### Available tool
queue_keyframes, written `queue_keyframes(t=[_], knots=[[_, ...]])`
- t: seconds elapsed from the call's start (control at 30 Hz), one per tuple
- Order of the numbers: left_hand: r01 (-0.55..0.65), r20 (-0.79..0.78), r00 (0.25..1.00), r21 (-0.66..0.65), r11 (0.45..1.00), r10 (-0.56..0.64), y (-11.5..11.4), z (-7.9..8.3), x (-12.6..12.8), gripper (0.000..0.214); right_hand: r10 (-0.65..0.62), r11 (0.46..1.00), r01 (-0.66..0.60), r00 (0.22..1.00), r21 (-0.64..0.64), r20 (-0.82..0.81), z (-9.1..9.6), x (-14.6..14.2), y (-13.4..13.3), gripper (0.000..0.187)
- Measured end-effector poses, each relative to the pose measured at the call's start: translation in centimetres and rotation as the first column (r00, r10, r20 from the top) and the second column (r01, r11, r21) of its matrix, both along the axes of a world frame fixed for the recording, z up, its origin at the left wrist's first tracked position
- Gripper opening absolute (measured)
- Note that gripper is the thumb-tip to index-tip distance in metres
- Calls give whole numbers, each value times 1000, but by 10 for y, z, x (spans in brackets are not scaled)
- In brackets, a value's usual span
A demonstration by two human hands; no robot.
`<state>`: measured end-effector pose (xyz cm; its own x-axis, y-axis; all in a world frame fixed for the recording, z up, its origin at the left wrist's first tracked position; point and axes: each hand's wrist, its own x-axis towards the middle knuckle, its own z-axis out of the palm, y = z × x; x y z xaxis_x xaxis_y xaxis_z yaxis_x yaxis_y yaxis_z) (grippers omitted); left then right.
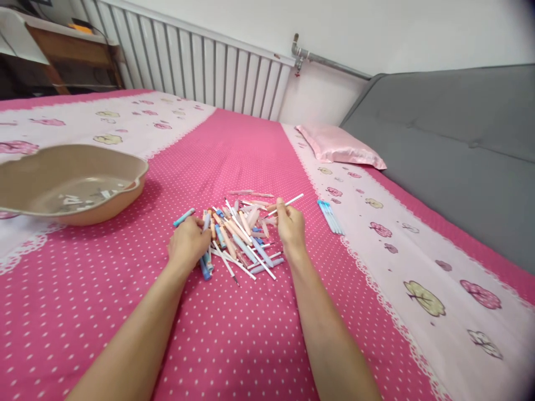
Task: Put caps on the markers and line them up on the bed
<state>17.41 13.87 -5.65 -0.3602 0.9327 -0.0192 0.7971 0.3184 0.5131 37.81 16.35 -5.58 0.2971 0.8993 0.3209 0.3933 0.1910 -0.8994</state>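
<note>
A loose pile of pen parts (238,234) lies on the pink dotted bedsheet, with white refills and pale pink, orange and blue barrels crossing each other. At the pile's left edge, my left hand (188,243) is closed, its fingers around a pale lavender-blue pen barrel (206,221). My right hand (291,225) pinches a thin white pen refill (295,199) at the pile's right side, the refill slanting up to the right. A blue pen barrel (184,217) rests just beyond my left hand.
A beige basin (112,207) holding small white pieces stands at the left. Several light-blue pens (330,217) lie side by side on the right. Further back are a pink pillow (340,146), a grey headboard (451,133) and a white radiator (188,61).
</note>
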Motion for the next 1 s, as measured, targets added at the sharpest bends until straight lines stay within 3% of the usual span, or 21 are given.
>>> queue_keyframes(t=[0.23, 0.37, 0.5, 0.63, 0.87, 1.0], knots=[[12, 169, 985, 64, 998, -23, 3, -13, 3, 18, 50, 999, -50, 997, 6, -58, -6, -2, 0, 48], [30, 144, 988, 226, 974, -64, -1, -7, 10, 21, 42, 999, -39, 993, 32, -109, -6, -3, 0, 38], [76, 132, 981, 425, 902, -145, -9, -1, 17, 21, 31, 999, -23, 983, 50, -183, 2, -5, -4, 57], [134, 154, 950, 587, 798, -273, -17, -1, 21, 18, 67, 988, -37, 978, 149, -196, 17, -10, -15, 73], [327, 40, 874, 690, 646, -485, -28, -2, 30, 19, 119, 926, -67, 986, 370, -120, 42, -25, -36, 62], [380, 12, 846, 687, 619, -533, -34, -1, 35, 22, 97, 896, -67, 994, 440, -47, 48, -33, -44, 59]])
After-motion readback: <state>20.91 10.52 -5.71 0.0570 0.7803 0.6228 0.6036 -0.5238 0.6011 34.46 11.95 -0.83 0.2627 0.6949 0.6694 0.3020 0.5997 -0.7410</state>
